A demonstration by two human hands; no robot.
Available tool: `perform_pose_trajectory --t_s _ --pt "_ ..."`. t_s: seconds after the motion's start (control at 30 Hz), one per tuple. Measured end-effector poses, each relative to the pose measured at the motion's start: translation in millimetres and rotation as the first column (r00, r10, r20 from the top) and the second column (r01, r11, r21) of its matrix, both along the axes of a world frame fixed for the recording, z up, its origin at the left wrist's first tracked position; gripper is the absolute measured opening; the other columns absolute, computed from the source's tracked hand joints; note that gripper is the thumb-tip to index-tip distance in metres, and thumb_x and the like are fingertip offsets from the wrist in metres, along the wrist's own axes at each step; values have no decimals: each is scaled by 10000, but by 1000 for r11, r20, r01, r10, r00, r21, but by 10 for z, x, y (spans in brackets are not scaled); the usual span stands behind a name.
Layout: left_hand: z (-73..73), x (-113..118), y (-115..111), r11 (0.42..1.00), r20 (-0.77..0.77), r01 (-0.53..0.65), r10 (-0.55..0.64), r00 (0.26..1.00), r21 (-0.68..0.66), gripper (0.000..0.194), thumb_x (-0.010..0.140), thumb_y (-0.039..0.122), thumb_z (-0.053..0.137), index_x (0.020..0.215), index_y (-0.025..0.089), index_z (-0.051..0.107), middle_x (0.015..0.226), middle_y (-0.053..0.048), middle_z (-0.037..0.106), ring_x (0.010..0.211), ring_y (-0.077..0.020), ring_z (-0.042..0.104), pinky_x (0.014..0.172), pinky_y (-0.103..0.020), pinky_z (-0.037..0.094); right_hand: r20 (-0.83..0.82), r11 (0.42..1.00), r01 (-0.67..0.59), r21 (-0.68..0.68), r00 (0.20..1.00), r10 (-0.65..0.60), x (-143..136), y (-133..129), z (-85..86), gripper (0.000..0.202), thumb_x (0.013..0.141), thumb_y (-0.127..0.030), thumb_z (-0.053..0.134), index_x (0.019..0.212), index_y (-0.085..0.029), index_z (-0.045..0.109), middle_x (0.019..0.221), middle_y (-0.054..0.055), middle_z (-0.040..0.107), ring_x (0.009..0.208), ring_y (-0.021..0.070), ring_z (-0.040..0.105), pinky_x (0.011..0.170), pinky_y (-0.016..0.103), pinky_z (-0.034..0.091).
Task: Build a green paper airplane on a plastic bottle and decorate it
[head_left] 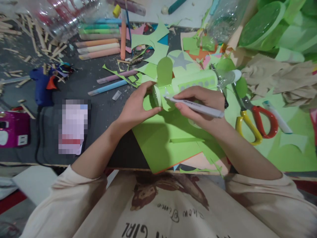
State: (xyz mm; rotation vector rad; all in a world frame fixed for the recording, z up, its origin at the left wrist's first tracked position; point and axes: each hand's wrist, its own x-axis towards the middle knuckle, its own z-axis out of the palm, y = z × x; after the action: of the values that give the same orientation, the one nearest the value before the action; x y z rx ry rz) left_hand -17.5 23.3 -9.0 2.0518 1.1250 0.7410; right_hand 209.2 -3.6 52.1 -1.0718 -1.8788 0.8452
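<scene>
A clear plastic bottle wrapped in green paper (196, 80) lies on its side, its white cap (237, 75) toward the right. My left hand (138, 104) grips the bottle's base end between thumb and fingers. From that end stands a rounded green paper flap (164, 71), and another lies lower, partly covered by my fingers. In my right hand (210, 100) is a slim white-grey marker (204, 109), held like a pen. Its tip meets or nearly meets the bottle near the base; contact is hard to tell. A row of grey dots runs along the paper wrap.
Scissors with red and yellow handles (264, 122) lie at right. At left are a blue glue gun (44, 86) with its cord, a blurred-out phone (73, 127) and a purple box (15, 129). Several markers (99, 48), green paper sheets (153, 142) and scraps cover the table.
</scene>
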Motion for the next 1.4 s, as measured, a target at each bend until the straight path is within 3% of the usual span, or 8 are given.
perform_pose_trajectory --t_s 0.37,0.6,0.77,0.93,1.13,1.4 --pt "31 1 -12 1000 -5 -22 22 1000 2 738 814 704 636 1366 256 439 1383 -123 584 1256 -316 601 1061 -430 508 -71 998 53 -33 996 -55 7 -32 -14 144 882 -393 682 801 -278 711 726 -3 708 590 147 618 558 309 495" --pt "14 -2 -14 999 -26 -45 45 999 20 714 814 673 655 1352 251 450 1355 -118 602 1227 -311 613 1037 -424 521 -26 1000 21 -2 999 -21 -2 -24 -16 88 895 -285 659 831 -291 720 737 -13 725 600 142 629 553 299 483" --pt "12 -5 -10 999 -16 -34 34 999 24 734 807 703 644 1352 251 452 1335 -118 615 1219 -312 619 1031 -430 523 3 999 -4 43 1000 4 -3 -12 -13 83 896 -248 644 846 -232 709 735 6 722 603 133 627 540 282 468" --pt "11 4 -5 999 -40 -51 52 998 16 743 797 702 654 1347 243 455 1328 -120 622 1215 -314 625 1022 -422 529 58 997 -64 47 996 61 13 -7 5 104 904 -246 639 821 -246 702 727 3 730 592 135 629 555 281 494" --pt "5 -4 -2 999 -39 -41 42 998 25 732 802 689 656 1348 248 450 1329 -114 620 1210 -311 626 1018 -420 531 53 998 -14 56 999 11 8 -17 -8 90 911 -251 636 847 -258 699 756 11 740 621 147 651 566 289 502" --pt "-5 -6 -5 999 -27 -34 34 999 21 733 812 697 643 1354 251 431 1318 -117 614 1221 -318 619 1016 -421 524 89 995 -69 75 994 62 7 -11 8 122 907 -256 637 796 -254 690 712 6 732 615 159 658 554 306 510"
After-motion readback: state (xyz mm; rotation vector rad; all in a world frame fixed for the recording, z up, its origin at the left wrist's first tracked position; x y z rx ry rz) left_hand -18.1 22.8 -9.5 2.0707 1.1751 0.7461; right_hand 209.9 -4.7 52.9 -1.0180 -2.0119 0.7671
